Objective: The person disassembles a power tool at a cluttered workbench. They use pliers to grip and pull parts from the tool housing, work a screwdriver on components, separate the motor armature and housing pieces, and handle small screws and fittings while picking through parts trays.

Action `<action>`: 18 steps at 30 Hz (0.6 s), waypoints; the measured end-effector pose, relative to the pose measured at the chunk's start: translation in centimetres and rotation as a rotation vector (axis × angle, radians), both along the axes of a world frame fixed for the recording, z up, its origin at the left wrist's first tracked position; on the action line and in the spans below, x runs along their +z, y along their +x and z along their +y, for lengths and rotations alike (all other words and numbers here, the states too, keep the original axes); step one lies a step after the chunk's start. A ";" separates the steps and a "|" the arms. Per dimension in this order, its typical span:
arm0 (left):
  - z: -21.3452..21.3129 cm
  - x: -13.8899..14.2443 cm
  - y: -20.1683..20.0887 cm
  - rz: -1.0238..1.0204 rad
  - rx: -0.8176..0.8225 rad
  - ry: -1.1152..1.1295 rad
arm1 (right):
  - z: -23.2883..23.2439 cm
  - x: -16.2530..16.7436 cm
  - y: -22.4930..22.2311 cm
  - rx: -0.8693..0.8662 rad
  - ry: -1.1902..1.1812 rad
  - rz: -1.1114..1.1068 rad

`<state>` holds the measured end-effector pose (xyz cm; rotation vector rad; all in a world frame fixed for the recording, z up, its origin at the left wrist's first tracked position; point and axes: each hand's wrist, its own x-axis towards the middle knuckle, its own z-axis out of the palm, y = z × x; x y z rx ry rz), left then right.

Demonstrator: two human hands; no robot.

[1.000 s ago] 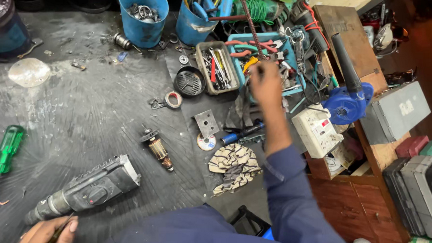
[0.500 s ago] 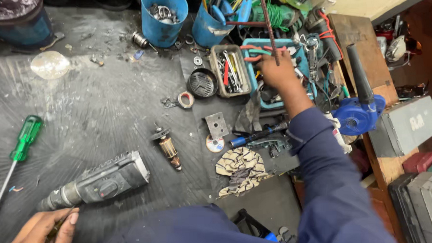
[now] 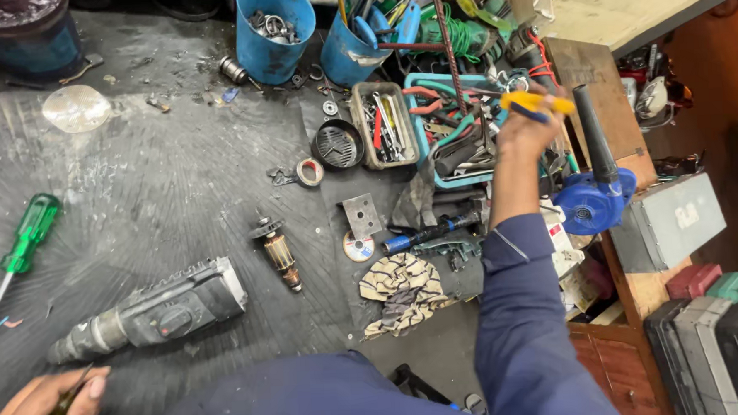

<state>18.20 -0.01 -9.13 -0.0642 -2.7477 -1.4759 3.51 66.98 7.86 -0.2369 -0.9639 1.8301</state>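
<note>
Clearly the right hand [image 3: 525, 134] has its grip clamped on yellow-handled pliers [image 3: 537, 102], raised above the teal tool tray [image 3: 422, 139] at the worktop's [image 3: 136, 193] right side. Lifting them straight up, I judge, would keep the handles from snagging the red and green tools beneath. Their long axis lies roughly left to right; which end is the nose I cannot tell. The left hand [image 3: 42, 408], bottom left, is closed on a small dark tool [image 3: 62, 405] near the rotary hammer drill [image 3: 154, 310].

Left hand [image 3: 42, 408] is half chopped off at the bottom edge, and whatever thin dark tool [image 3: 62, 403] it grips is mostly buried in the fist. Can't ID it.
</note>
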 end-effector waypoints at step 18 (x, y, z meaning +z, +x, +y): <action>7.1 10.0 0.4 0.283 -0.251 -0.106 | -29.8 -7.2 13.8 0.656 -0.271 -0.458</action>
